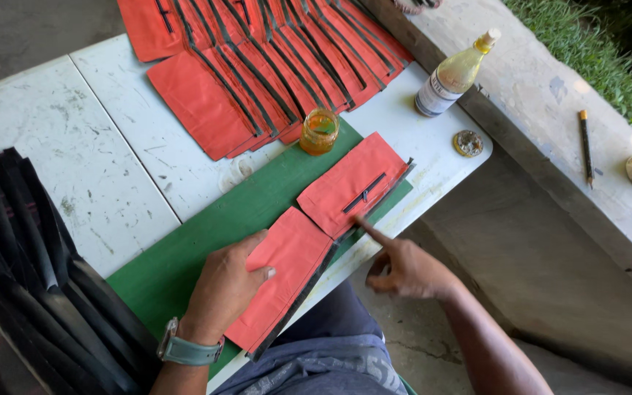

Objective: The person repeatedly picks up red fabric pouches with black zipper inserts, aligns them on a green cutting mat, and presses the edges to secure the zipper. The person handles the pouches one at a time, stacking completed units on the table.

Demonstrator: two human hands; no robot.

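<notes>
Red cloth piece (287, 274): lower centre of frame, lying on green mat (184, 256) at the bench (111, 183) edge.
Left hand (224, 289): flat, fingers spread, pressing the red cloth piece.
Right hand (404, 267): curled, index finger extended, touching second red piece (352, 183).
Upper centre: glue jar (320, 132), stack of red pieces (272, 58), bottle (453, 77).

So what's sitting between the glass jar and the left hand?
In the head view, a strip of green board and the near red fabric piece lie between the glass jar and the left hand.
</notes>
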